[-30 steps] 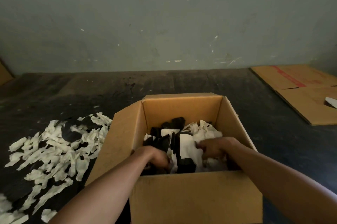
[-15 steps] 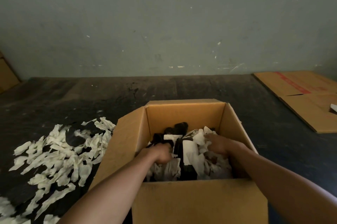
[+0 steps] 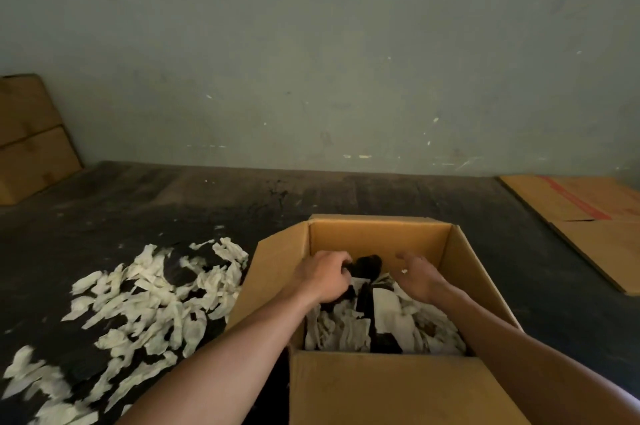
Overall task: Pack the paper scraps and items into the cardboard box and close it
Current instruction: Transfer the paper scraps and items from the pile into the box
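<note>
An open cardboard box [image 3: 377, 236] stands on the dark floor, its flaps upright. Inside lie white paper scraps [image 3: 341, 329] mixed with black items [image 3: 369, 267]. My left hand [image 3: 323, 274] is inside the box at the left, fingers curled round a black item. Over the right half of the box my right hand [image 3: 417, 274] is raised, palm facing left, fingers relaxed and holding nothing. A big heap of loose white paper scraps [image 3: 145, 303] lies on the floor left of the box.
A flattened cardboard sheet [image 3: 595, 227] with red tape lies on the floor at the right. Another cardboard piece [image 3: 31, 137] leans against the grey-green wall at the far left. Dark bare floor stretches behind the box.
Both hands moved from the near part of the box toward its far side. My right hand lifted off the scraps and opened. The camera tilted up and shifted.
</note>
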A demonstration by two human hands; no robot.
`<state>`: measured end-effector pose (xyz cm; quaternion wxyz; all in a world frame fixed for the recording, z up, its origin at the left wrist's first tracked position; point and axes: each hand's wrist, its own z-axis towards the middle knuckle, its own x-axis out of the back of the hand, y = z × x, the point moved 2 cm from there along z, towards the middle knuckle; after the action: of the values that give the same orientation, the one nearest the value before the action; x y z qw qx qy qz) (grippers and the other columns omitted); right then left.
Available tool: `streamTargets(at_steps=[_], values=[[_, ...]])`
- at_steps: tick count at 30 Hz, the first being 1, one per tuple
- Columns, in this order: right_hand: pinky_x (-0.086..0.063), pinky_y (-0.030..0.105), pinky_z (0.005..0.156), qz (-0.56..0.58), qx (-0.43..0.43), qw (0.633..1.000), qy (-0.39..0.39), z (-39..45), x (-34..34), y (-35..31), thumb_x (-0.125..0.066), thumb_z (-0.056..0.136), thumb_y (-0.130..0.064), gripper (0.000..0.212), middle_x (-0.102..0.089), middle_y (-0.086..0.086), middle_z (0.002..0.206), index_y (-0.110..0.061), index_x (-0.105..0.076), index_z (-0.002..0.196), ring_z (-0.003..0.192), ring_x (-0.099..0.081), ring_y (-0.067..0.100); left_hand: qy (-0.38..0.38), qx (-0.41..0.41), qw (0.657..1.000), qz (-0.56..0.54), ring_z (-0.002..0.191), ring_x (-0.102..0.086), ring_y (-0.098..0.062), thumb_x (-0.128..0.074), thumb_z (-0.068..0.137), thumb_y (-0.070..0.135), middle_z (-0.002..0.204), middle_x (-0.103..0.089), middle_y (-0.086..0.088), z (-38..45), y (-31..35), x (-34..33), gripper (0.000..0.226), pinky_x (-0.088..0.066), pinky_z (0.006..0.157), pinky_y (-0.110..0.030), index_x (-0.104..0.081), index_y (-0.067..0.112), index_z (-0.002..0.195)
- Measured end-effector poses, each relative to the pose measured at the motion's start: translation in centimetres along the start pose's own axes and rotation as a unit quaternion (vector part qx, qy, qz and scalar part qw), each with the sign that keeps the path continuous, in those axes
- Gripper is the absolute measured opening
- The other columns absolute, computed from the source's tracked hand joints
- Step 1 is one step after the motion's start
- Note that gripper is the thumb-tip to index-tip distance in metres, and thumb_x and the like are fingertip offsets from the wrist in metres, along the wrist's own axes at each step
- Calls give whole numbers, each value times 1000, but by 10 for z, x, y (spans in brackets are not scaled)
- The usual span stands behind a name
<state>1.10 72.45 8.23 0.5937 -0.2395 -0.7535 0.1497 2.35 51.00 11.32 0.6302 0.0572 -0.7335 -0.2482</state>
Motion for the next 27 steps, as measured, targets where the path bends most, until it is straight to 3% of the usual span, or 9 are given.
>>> streamTargets(at_steps=[4,9,14,18,23,27], values=[[-39,56,106,-6,32,997,65,-20,-4,-46,-45,99,-41,59,-33,13,154,-25,-27,153,133,-41,38,141,-79,987,5,137,-44,-16,-48,100,29,150,-47,3,-28,-15,30,44,-40,108,-38,-46,27,144],[-33,57,110,-18,67,992,103,-50,-31,-124,-45,100,-41,58,-24,10,160,-28,-24,153,140,-30,39,184,-44,982,27,151,-19,-24,-44,102,33,161,-30,0,-70,-83,67,50,-25,118,-48,-35,26,151],[-24,58,114,-39,121,987,102,-83,-89,-206,-45,100,-40,59,-7,8,165,-30,-22,154,148,-11,40,175,27,984,33,152,-12,-27,-42,101,41,164,-22,-3,-135,-175,101,56,-24,118,-53,-28,27,153],[-23,53,117,-49,187,977,94,-114,-147,-261,-45,100,-43,60,-4,11,165,-31,-23,154,149,-9,38,180,71,981,34,152,-11,-28,-41,99,51,165,-18,-3,-193,-254,107,63,-22,118,-55,-22,28,154],[-19,45,119,-50,281,956,71,-162,-240,-289,-51,99,-38,61,3,4,166,-33,-23,154,151,1,28,72,169,983,21,152,-2,-34,-52,94,53,167,-4,-6,-266,-351,77,77,-20,117,-61,-11,32,157],[-14,54,119,-93,227,969,2,-181,-315,-259,-56,89,-58,84,22,1,163,-42,-7,155,150,14,32,6,256,967,-13,150,5,-43,-58,86,64,166,8,-8,-315,-412,38,98,-14,117,-64,2,36,157]])
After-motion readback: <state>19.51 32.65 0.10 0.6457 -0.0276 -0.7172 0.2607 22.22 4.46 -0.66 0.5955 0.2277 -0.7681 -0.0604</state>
